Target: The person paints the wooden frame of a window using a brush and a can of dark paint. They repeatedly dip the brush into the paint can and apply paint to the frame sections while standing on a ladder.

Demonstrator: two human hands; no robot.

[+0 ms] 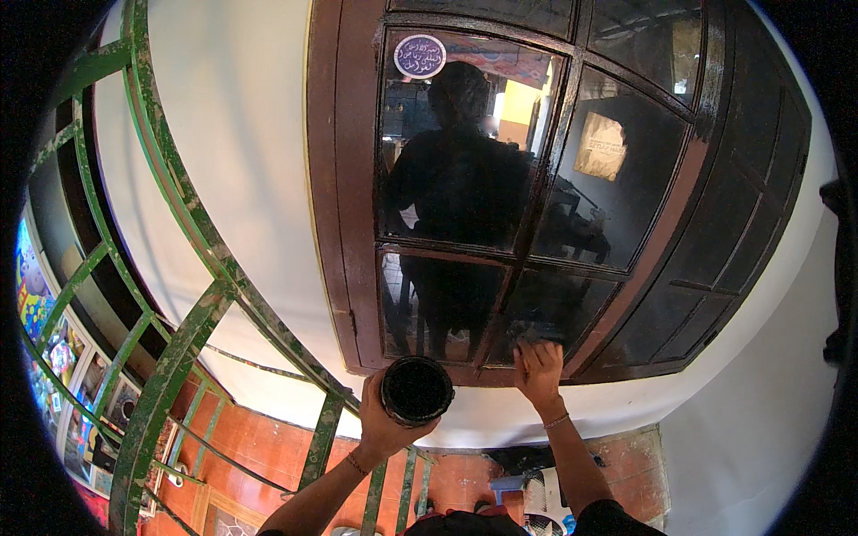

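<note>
My left hand (384,422) grips a round black container (416,389) of dark contents below the window. My right hand (541,375) is at the bottom right of the glazed window, fingers curled by the lower pane (563,304); anything between them is hidden. The window's wooden frame (342,179) is brown, with glossy black on the bars (559,116) and much of the right shutter (742,205). A round purple sticker (420,56) and a torn paper (601,147) are on the glass, which reflects a dark silhouette.
A green metal railing (179,393), mottled with pale marks, curves along the left. White wall (250,152) surrounds the window. Below are orange floor tiles (626,469), a small blue stool (507,488) and a white container (547,507). Colorful items (45,304) stand at the far left.
</note>
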